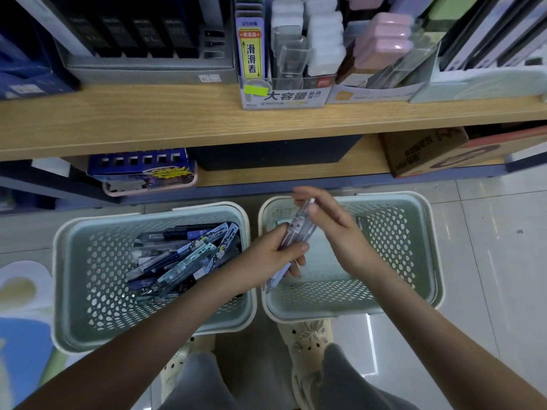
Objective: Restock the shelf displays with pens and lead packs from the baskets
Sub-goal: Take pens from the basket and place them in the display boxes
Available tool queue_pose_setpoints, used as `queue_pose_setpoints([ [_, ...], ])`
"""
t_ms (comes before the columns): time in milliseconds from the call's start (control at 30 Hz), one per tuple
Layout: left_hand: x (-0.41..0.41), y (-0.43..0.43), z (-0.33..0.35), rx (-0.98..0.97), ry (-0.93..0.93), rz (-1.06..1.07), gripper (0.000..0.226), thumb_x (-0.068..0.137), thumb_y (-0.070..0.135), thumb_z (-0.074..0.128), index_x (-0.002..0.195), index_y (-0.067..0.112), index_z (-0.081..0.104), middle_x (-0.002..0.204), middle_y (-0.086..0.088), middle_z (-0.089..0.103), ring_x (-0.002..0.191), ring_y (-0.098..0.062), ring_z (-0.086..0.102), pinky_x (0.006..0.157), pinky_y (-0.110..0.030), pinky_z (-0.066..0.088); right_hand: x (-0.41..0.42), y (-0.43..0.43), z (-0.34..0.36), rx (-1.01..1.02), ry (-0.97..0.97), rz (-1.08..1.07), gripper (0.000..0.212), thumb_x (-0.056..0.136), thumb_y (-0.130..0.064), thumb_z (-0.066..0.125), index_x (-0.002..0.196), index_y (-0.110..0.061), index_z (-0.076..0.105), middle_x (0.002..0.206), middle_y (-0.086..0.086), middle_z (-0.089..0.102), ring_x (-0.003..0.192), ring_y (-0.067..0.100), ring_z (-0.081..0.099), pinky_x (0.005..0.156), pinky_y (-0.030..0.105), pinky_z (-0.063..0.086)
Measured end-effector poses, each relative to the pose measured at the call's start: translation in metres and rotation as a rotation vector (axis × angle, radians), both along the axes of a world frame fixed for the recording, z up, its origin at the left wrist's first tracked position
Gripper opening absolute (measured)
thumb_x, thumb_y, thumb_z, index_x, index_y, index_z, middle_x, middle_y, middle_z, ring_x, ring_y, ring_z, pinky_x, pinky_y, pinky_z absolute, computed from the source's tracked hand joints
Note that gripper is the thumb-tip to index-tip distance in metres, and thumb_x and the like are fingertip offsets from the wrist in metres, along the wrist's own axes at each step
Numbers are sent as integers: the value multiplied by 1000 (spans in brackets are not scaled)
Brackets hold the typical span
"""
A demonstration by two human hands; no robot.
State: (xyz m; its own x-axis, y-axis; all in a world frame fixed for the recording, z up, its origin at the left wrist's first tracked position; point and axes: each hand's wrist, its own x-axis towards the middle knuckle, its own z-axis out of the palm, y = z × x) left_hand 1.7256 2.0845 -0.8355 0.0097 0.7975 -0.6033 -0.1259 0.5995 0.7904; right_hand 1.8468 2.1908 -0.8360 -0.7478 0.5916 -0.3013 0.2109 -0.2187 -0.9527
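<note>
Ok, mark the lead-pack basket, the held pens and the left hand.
lead-pack basket (100,261): head view, perforated left wall.
pens (297,226): head view, labelled barrels between the hands.
left hand (263,255): head view, back of hand.

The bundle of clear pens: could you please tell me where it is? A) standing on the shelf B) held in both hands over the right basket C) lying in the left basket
B: the left hand and right hand both grip the clear pens above the right basket.
</note>
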Motion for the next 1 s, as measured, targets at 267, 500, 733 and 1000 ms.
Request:
queue_pose_setpoints([
  [267, 0, -7, -8, 24, 131, 181, 16, 96, 11, 55, 109, 3, 51, 81, 0, 65, 71, -14, 66, 80, -42, 58, 44, 12, -87, 880, -483, -48, 16, 86, -2, 49, 101, -6, 53, 90, 6, 55, 87, 27, 53, 71, 39, 47],
  [500, 3, -12, -9, 37, 151, 202, 24, 95, 11, 57, 112, -3, 48, 83, 2, 65, 73, -8, 68, 81, -39, 58, 73, 14, -131, 650, -1368, 274, 76, 94, -36, 48, 150, -8, 6, 151, 16, 19, 134, 35, 28, 105, 45, 31],
  [733, 4, -15, -8, 78, 142, 246, 15, 95, 11, 55, 107, 2, 51, 84, 0, 66, 75, -8, 68, 77, -26, 56, 65, 5, -142, 593, -1091, 398, 86, 89, -20, 59, 152, -19, 2, 156, 8, 11, 143, 32, 10, 111, 50, 26],
  [1000, 0, -26, -9, 188, 83, 475, 13, 95, 2, 49, 101, 13, 52, 77, 3, 67, 74, -13, 67, 74, -26, 55, 27, -10, -148, 785, -867, 553, 77, 83, -42, 67, 142, -9, 30, 133, 10, 42, 119, 28, 43, 93, 43, 47],
])
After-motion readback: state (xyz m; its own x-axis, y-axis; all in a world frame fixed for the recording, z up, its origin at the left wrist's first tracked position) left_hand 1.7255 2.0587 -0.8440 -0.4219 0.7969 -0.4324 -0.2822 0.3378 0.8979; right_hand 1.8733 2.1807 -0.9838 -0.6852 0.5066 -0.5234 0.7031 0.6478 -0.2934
